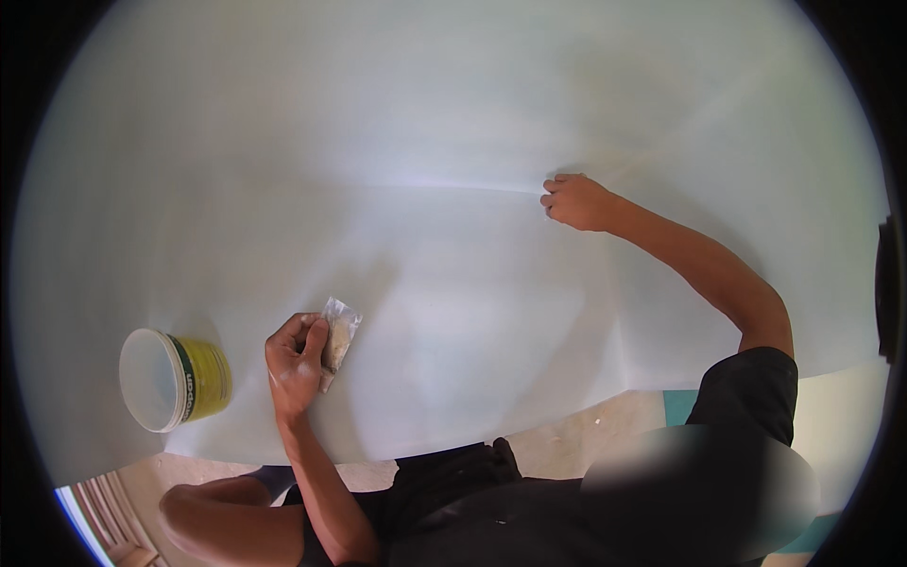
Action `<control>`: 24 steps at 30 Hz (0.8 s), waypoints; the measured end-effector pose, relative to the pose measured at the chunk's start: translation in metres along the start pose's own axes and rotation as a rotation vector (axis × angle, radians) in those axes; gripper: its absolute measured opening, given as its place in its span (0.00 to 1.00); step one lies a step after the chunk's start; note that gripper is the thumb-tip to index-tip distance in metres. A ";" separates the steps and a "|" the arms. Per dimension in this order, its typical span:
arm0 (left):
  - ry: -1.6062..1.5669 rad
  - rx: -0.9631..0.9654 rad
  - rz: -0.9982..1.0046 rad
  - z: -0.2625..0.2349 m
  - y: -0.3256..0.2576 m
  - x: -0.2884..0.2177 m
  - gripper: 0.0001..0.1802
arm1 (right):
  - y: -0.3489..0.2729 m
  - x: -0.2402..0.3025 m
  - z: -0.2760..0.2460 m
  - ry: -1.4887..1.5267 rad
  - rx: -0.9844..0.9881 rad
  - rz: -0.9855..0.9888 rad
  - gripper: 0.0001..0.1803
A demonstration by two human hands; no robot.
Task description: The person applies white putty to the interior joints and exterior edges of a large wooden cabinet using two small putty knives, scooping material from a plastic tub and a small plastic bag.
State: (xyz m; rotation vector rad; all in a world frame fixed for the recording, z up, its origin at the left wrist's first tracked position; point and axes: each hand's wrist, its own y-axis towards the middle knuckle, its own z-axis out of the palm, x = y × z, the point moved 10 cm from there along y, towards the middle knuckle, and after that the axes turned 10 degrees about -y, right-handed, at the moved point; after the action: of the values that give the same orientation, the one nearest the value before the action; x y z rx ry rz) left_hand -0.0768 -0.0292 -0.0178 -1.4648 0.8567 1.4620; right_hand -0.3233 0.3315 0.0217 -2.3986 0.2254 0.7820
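My left hand point(297, 364) is closed around a small clear plastic bag point(338, 342) with beige stuff inside, held between thumb and fingers. Pale smudges mark the thumb and the back of this hand. My right arm reaches farther out, and my right hand point(580, 201) rests against a broad pale bluish-white surface point(435, 104) with its fingers curled in. Whatever those fingers may hold is hidden. They are at the right end of a faint line running across the surface.
A yellow and white plastic tub point(204, 378) with a dark green band is left of my left hand, its open mouth showing a white inside. Beyond the surface's near edge is beige floor point(576, 437). Slatted wooden pieces point(111, 515) show at the lower left.
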 end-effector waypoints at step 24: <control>0.117 -0.086 0.087 0.001 -0.006 -0.004 0.09 | -0.111 0.119 0.057 2.550 -1.206 1.419 0.10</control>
State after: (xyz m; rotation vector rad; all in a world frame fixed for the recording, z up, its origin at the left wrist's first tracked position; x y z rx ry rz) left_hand -0.0720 -0.0260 -0.0127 -1.6078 0.9497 1.5048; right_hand -0.2171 0.4571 -0.0300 0.7272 -1.2669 1.3379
